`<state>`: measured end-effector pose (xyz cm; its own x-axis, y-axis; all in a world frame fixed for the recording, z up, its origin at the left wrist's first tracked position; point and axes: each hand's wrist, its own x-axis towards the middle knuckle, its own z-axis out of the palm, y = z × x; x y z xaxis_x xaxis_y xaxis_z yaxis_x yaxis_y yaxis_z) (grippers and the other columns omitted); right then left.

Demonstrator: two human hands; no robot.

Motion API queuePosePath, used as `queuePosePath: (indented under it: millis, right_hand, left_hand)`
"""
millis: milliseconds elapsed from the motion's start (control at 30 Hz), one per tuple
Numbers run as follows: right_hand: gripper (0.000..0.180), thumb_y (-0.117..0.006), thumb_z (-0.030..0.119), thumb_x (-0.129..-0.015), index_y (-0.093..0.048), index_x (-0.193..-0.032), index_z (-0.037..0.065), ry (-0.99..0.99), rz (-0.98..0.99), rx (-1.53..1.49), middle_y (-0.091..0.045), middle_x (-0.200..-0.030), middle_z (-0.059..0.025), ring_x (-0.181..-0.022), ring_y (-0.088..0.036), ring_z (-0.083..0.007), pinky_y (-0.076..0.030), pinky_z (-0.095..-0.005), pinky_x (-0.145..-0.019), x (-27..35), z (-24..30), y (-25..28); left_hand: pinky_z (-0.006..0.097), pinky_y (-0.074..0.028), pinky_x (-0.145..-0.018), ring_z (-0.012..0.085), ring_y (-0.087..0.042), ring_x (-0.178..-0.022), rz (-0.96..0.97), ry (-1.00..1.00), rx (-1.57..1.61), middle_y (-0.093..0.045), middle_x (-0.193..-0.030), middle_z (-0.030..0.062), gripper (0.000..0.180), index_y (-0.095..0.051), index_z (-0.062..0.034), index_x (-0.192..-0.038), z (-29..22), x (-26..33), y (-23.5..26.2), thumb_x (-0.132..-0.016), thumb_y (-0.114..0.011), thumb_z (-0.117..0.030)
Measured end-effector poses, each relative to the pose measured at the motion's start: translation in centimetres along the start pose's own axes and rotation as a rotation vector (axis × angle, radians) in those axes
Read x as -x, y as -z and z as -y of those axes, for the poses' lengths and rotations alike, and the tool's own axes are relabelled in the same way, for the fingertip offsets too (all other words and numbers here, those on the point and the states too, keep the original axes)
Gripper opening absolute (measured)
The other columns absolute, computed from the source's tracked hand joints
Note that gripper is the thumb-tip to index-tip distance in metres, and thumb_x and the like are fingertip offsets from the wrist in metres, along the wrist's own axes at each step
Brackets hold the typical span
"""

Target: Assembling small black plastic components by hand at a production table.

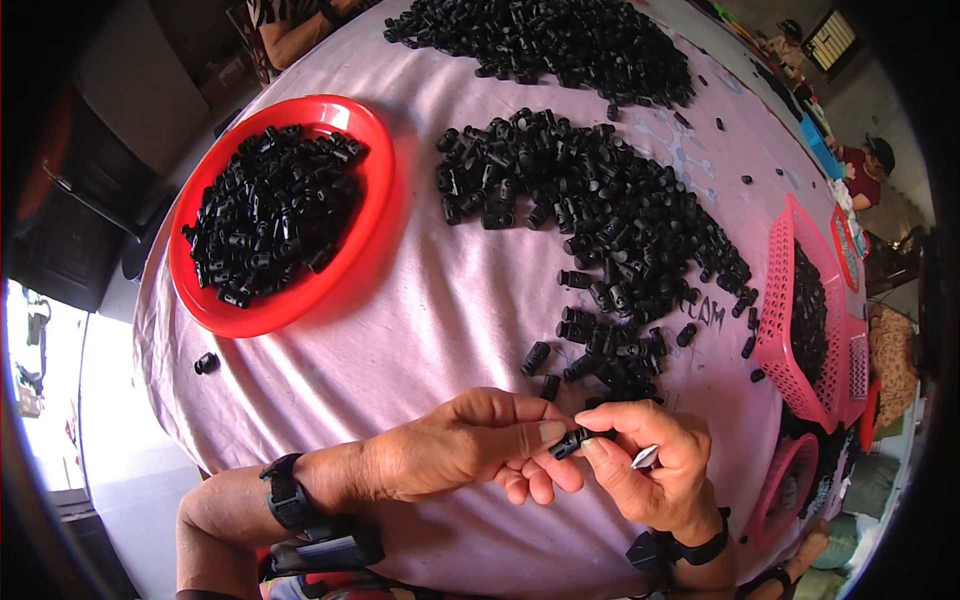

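Note:
A small black plastic cord lock [570, 443] is pinched between the fingertips of both hands above the near part of the table. My left hand [495, 435] grips its left end with thumb and forefinger, the other fingers loosely curled below. My right hand [655, 470] holds its right end between thumb and forefinger. Out of the right hand's curled fingers sticks a short, silvery pointed tip [645, 457]; the rest of that object is hidden. Just beyond the hands spreads a loose pile of similar black cord locks [620, 230].
A red round tray [383, 190] heaped with cord locks stands at left, one loose cord lock [206, 363] near it. Another large pile [550, 45] lies at the far side. Pink baskets [775, 330] stand at right on the pink cloth [420, 330]. Other people sit around the table.

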<state>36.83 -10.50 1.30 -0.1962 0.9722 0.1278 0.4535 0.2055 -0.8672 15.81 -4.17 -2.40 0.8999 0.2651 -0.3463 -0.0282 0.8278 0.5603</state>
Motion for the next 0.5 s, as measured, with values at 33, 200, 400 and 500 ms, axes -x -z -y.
queuePosePath:
  millis: [33, 200, 400, 500]
  right_hand:
    - [0.018, -0.067, 0.002, -0.084, -0.065, -0.102, 0.001, -0.033, 0.012, -0.006, -0.07, -0.075, -0.0065, -0.066, -0.069, -0.0109, -0.053, -0.0228, -0.058, 0.0, 0.1, 0.0]
    - [0.016, -0.067, 0.002, -0.084, -0.065, -0.1, 0.001, -0.054, 0.013, 0.0, -0.07, -0.076, -0.0063, -0.068, -0.069, -0.0114, -0.055, -0.0229, -0.06, -0.2, 0.6, 0.2]
    - [0.015, -0.067, 0.001, -0.085, -0.064, -0.1, 0.0, -0.031, 0.025, 0.018, -0.071, -0.08, -0.0074, -0.07, -0.07, -0.0122, -0.056, -0.0232, -0.061, -0.2, 0.7, 0.3]
    - [0.015, -0.068, 0.002, -0.084, -0.064, -0.098, -0.001, -0.014, 0.006, 0.018, -0.071, -0.081, -0.0075, -0.068, -0.07, -0.0121, -0.056, -0.0226, -0.059, -0.3, 1.0, 0.1]
  left_hand:
    - [0.021, -0.05, -0.072, 0.01, -0.064, -0.084, -0.006, -0.021, 0.0, -0.067, -0.102, 0.0106, 0.031, -0.055, 0.0002, -0.12, 0.2, 0.0, 0.1, -0.102, -0.045, -0.022]
    - [0.023, -0.051, -0.075, 0.0099, -0.063, -0.088, -0.052, -0.054, -0.042, -0.066, -0.104, 0.0087, 0.031, -0.055, -0.0001, -0.123, 0.2, 0.0, -0.2, -0.101, -0.048, -0.021]
    - [0.022, -0.05, -0.075, 0.0087, -0.062, -0.087, -0.039, -0.084, -0.008, -0.067, -0.104, 0.0061, 0.029, -0.057, -0.0021, -0.124, 0.7, 0.0, 0.5, -0.098, -0.053, -0.014]
    - [0.021, -0.05, -0.073, 0.0082, -0.062, -0.086, -0.079, -0.003, -0.022, -0.067, -0.103, 0.0057, 0.028, -0.058, -0.0026, -0.122, -0.1, 0.3, -0.2, -0.097, -0.055, -0.011]
